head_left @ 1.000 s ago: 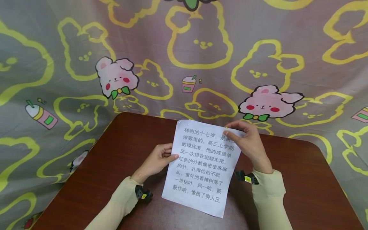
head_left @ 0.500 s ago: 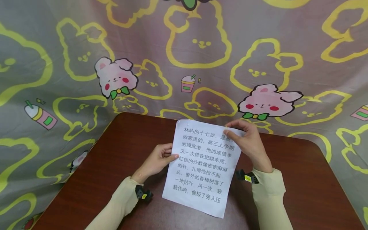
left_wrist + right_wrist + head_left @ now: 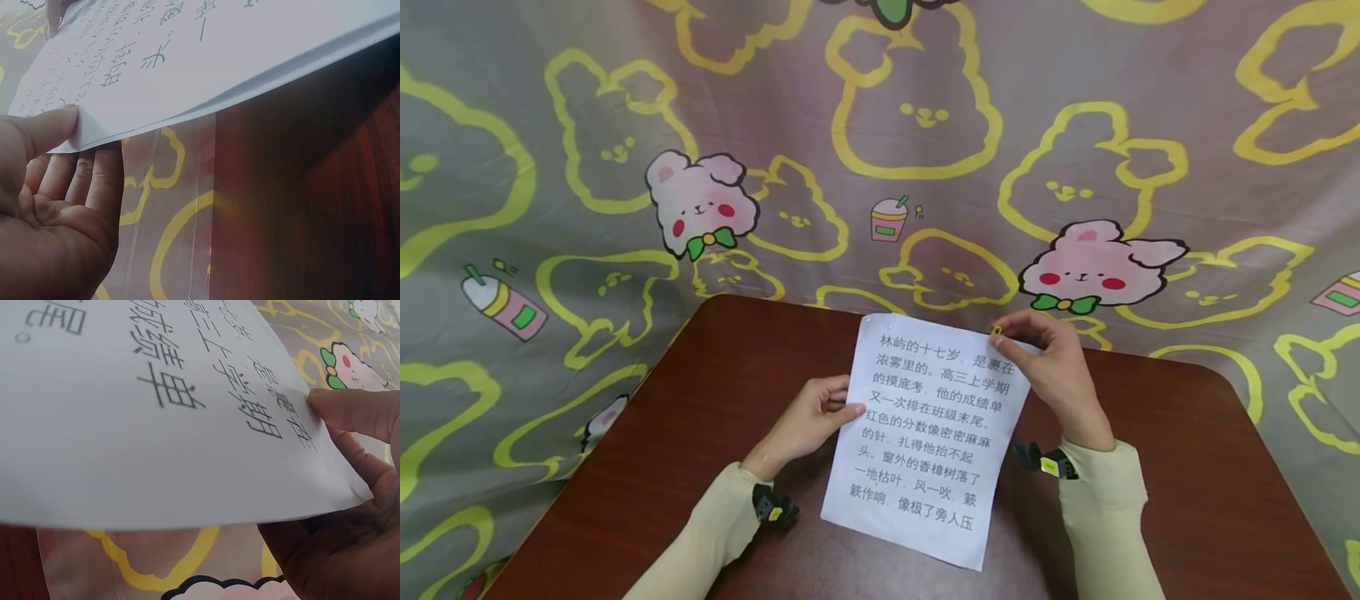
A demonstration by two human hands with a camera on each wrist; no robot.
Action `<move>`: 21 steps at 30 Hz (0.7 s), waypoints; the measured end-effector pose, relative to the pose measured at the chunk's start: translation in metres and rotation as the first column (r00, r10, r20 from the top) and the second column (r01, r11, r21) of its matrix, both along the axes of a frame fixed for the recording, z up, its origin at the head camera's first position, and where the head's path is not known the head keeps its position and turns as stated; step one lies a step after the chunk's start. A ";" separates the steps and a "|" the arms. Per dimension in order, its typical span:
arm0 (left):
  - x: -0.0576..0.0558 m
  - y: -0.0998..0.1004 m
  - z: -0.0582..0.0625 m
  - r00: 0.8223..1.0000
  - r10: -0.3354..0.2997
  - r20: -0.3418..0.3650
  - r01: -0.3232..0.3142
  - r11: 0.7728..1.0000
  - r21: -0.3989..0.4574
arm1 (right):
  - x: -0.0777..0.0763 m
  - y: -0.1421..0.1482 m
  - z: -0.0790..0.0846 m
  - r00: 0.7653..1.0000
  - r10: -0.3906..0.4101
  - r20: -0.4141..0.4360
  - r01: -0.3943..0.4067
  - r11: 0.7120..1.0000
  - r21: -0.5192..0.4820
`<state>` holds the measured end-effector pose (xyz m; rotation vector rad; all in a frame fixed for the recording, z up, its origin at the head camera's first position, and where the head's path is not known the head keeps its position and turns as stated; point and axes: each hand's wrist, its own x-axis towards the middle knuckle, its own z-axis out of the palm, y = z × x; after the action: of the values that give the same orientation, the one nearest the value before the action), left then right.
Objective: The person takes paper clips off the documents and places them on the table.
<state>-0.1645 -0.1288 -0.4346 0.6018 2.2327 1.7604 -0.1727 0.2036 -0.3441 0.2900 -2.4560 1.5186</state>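
Observation:
Sheets of white paper printed with large Chinese characters are held up, tilted, above the table. My left hand pinches their left edge, thumb on the printed face and fingers behind. In the left wrist view, the lower edge of the paper shows more than one layer. At the top right edge, my right hand pinches a small yellow paper clip between thumb and finger. The right wrist view shows the right thumb at the paper's top edge and other fingers behind it; the clip is hidden there.
A dark reddish-brown wooden table lies beneath the hands. Behind and beside it hangs a grey curtain with yellow bear outlines and pink rabbits. A black band with a camera sits on each wrist.
My right fingers have shifted slightly up and right along the top edge, showing more of the yellow paper clip and of the first printed line. The left hand and paper stay nearly still.

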 end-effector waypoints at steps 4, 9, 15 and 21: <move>0.000 0.000 0.000 1.000 0.001 0.007 -0.001 1.000 0.002 | 0.000 0.002 0.000 1.000 0.006 -0.024 -0.006 1.000 -0.011; 0.000 0.000 -0.002 1.000 0.000 0.010 0.000 1.000 0.003 | 0.000 0.004 0.000 0.999 0.007 -0.034 -0.009 0.999 -0.037; -0.001 0.000 -0.001 1.000 -0.003 -0.001 0.003 1.000 0.014 | 0.001 0.009 0.001 1.000 0.004 -0.024 -0.006 0.996 -0.084; -0.001 -0.001 -0.003 1.000 -0.004 -0.004 0.004 1.000 0.010 | 0.001 0.013 0.003 1.000 -0.016 -0.016 0.015 0.996 -0.089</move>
<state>-0.1658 -0.1297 -0.4371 0.6123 2.2248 1.7709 -0.1715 0.2166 -0.3414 0.2655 -2.3645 1.6073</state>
